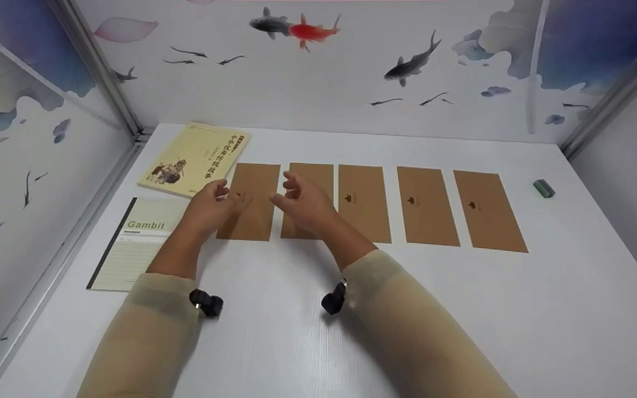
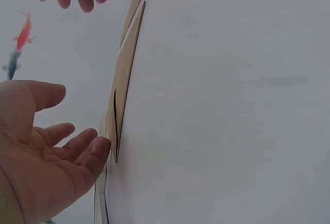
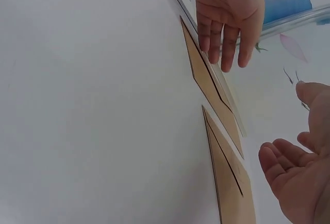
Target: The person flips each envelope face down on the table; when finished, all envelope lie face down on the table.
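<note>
Counted: 5 flat brown rectangles [image 1: 365, 221]; 1 yellow book [image 1: 199, 152], upper left; 1 Gambit notebook [image 1: 125, 257], left; 1 small green block [image 1: 544, 188], right; 1 left hand [image 1: 208, 208]; 1 right hand [image 1: 310, 205]; 2 black wrist devices [image 1: 208, 303].

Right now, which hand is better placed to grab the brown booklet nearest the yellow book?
Probably the left hand: in the head view it overlaps the left edge of that kraft booklet and looks empty. The right hand is mainly over the second booklet.

"Gambit" stands on the notebook [image 1: 130, 257], "中华优秀传统故事" on the yellow book [image 1: 188, 155], crowns [image 1: 411, 200] on three brown rectangles [image 1: 432, 221].
</note>
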The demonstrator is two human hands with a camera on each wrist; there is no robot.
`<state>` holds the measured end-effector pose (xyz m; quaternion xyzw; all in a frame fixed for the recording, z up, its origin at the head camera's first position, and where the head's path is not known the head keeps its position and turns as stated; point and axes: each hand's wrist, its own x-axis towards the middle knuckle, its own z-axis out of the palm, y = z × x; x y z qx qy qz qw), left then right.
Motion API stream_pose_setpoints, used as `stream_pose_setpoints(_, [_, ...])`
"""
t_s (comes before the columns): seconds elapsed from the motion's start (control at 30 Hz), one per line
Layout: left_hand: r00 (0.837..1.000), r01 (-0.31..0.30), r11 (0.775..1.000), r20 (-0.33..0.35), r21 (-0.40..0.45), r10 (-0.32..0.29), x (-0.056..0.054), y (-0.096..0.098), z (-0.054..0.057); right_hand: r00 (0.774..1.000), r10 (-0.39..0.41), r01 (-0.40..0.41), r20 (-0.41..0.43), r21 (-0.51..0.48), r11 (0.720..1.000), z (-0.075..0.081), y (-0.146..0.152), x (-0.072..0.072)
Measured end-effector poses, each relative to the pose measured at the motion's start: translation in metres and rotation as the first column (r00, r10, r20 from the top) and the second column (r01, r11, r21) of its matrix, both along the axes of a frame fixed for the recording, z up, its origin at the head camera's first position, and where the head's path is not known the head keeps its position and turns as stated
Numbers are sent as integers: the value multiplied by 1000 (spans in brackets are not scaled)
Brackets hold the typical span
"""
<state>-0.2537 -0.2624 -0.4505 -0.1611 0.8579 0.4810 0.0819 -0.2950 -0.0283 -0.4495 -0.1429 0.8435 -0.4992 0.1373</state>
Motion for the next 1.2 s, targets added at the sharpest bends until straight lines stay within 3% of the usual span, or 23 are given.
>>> stream_pose_setpoints(0.13, [1000,-16,999,22,-39,17,-1,0,-1,998,11,-10,56,-24,1000,-6,-16,1])
stream_pose_setpoints(0.23, [999,8,997,35,-81,-5,-1,-1,-1,996,13,-11,91,-16,1000,-10,-24,1])
stream_pose_setpoints(0.37, [998,44,992,39,-122,-40,-4,-4,-1,995,27,-29,93,25,999,-10,-29,4])
stream_pose_setpoints(0.43, [998,47,990,45,-136,-41,-6,-5,-2,997,51,-57,65,93,994,-9,-31,6])
stream_pose_setpoints(0.5, [998,41,988,59,-147,-32,-8,-6,-1,995,95,-98,23,191,977,-8,-34,9])
stream_pose_setpoints(0.6, [997,37,985,78,-170,-24,-10,-6,-1,981,192,-167,-39,348,923,-8,-38,13])
stream_pose_setpoints(0.73, [995,48,979,90,-196,-31,-11,-5,0,956,284,-221,-79,443,869,-10,-40,17])
stream_pose_setpoints(1.03, [991,24,989,135,-148,-4,-11,0,11,943,315,-233,-108,464,855,-14,-40,16])
stream_pose_setpoints(1.2, [989,30,981,150,-189,-1,-9,-2,15,931,343,-250,-123,472,846,-15,-42,15])
